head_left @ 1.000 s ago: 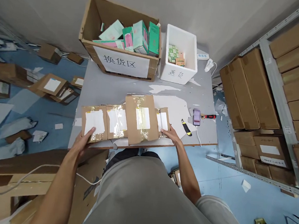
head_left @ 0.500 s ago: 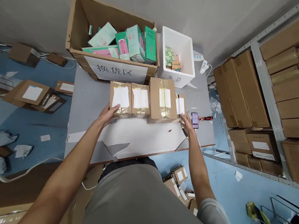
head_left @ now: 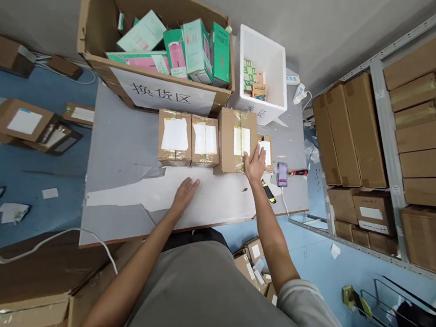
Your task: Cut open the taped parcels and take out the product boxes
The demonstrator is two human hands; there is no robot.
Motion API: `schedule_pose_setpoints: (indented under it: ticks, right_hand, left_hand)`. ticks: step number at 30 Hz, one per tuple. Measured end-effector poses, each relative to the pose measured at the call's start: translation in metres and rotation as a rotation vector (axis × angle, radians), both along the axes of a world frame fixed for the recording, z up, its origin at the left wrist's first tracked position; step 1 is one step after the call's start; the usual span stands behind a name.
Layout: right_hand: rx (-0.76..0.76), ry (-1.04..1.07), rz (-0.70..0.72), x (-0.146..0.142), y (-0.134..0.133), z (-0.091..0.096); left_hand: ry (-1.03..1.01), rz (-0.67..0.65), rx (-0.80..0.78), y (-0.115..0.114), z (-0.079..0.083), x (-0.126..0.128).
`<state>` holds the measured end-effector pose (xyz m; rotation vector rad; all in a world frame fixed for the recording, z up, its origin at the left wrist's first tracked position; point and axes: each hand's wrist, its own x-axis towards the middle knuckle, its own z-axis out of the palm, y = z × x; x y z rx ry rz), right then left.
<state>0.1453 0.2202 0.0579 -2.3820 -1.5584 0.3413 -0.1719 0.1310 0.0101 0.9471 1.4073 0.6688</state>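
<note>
Several taped brown parcels with white labels stand in a row on the grey table: a left parcel, a second parcel, a taller parcel and a small parcel at the right end. My right hand lies flat, fingers stretched, over the near right corner of the taller parcel and the small one. Palm down on the table in front of the row, my left hand is flat and holds nothing.
Behind the row stand a big cardboard box of green and pink cartons and a white foam box. A phone, a yellow-black cutter and a red-handled tool lie at the right. Shelves of boxes are to the right.
The row of parcels was pushed from the near edge to the back of the table. My left hand then let go and came back; my right hand moved onto the taller parcel.
</note>
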Motion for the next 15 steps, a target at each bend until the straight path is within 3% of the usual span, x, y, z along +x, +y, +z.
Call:
schedule_pose_setpoints:
  ticks: [2, 5, 10, 15]
  right_hand:
    - [-0.004, -0.028, 0.012, 0.000, -0.006, -0.006]
    - [0.023, -0.064, 0.016, 0.000, -0.028, -0.015]
    - [0.107, -0.018, 0.002, -0.005, -0.092, -0.030]
    - [0.155, 0.300, -0.094, -0.010, -0.155, -0.049]
  left_hand:
    - [-0.037, 0.058, -0.076, 0.000, 0.013, 0.021]
    - [-0.102, 0.048, 0.037, 0.012, 0.034, 0.042]
    - [-0.008, -0.011, 0.403, 0.035, 0.076, 0.061]
    - [0.327, -0.253, 0.887, 0.058, 0.129, 0.099]
